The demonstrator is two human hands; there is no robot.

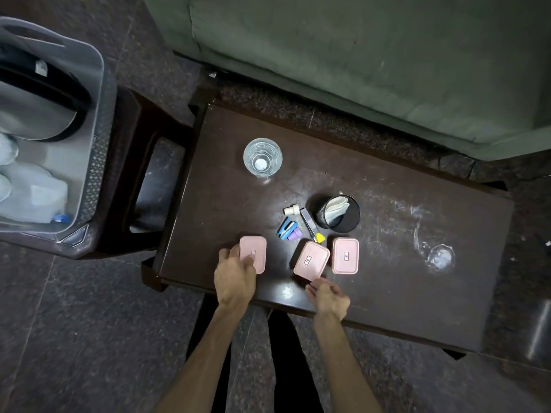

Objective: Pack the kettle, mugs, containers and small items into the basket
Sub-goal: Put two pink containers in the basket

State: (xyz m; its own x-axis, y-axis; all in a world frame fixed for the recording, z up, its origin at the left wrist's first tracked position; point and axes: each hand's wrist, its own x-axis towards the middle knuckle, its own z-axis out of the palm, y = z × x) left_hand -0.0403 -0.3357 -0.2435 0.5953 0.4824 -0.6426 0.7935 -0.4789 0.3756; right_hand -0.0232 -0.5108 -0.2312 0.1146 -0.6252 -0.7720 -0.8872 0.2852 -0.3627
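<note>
Gripping pink box (253,253), L hand (235,278) covering label

The near edge of the table (387,317) lies bare to the right of the right hand (329,296). Three pink containers (311,260) line the near-centre, small items (293,228) and a black cup (340,216) crowding just behind them. The glass (262,157) stands alone at the far left (open tabletop all round it). The table's right half is free.

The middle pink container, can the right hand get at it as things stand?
Probably yes: the right hand sits open just at the near edge of the middle pink container, with nothing between them.
</note>
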